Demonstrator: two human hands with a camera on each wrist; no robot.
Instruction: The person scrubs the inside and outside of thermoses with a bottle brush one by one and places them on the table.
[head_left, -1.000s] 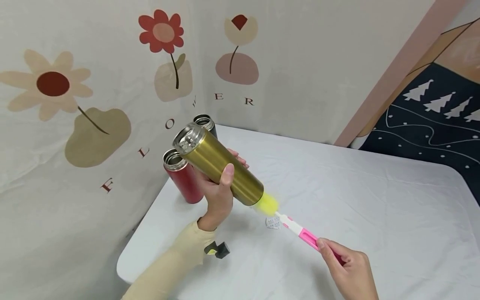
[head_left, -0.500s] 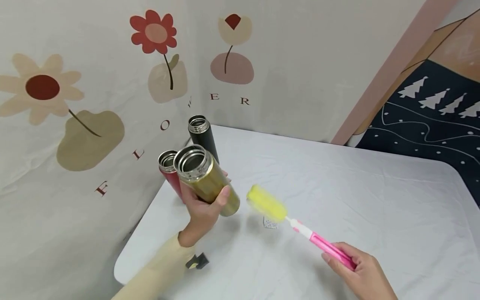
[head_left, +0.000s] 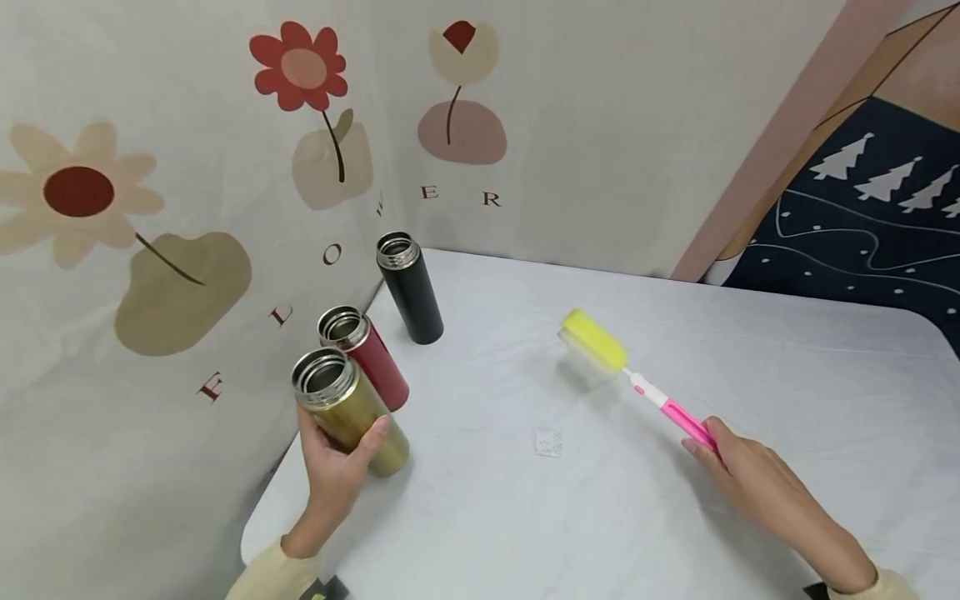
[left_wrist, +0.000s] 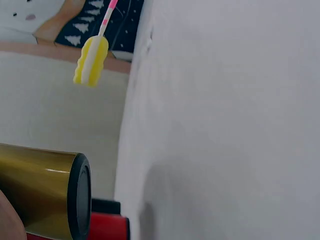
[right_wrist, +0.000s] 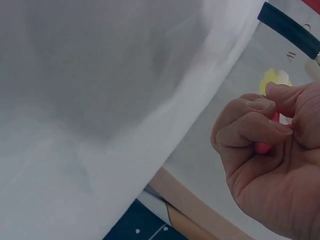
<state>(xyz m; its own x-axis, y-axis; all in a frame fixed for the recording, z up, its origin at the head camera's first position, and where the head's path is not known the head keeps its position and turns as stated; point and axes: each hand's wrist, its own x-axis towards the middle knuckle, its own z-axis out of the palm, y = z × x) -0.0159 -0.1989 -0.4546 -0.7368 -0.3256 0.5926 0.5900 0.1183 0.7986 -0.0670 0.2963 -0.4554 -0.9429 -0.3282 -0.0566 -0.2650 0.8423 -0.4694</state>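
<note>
My left hand grips the gold bottle, fingers behind it and thumb across its front. The bottle has no lid, and its steel mouth tilts up to the left. Its dark base shows in the left wrist view, where the gold wall lies by my thumb. My right hand holds a sponge bottle brush by its pink handle. The yellow sponge head hangs above the table, pointing to the far left. In the right wrist view, curled fingers wrap the handle, which they mostly hide.
A lidless red bottle stands just behind the gold one. Farther back is a lidless black bottle. A small printed white packet lies on the white table. Flower-printed cloth hangs along the left and back edges.
The brush has come out from near the gold bottle's lower end and moved right and away. My left hand has carried the gold bottle left and down, in front of the red one.
</note>
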